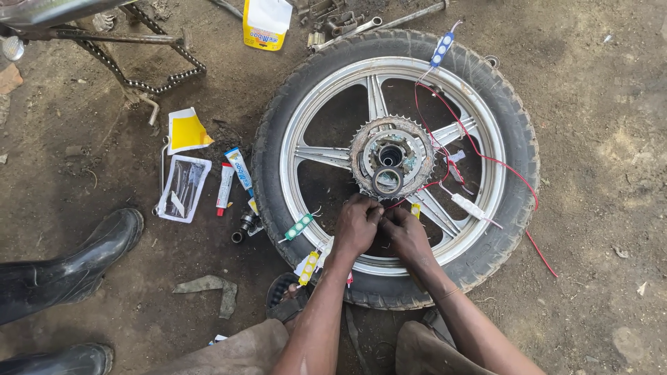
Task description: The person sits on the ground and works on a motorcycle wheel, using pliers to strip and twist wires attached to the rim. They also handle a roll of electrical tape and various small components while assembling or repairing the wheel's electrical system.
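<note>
if we tug too hard, the thin red wire (479,156) could snap or catch on the sharp teeth of the sprocket (391,157), we think. our left hand (356,228) and right hand (406,232) meet over the wheel (396,167) lying flat on the dirt ground. the fingers of both are curled close together, pinching something small by the wire; we cannot tell just what. a green light block (299,227) sits just beside the left hand.
</note>
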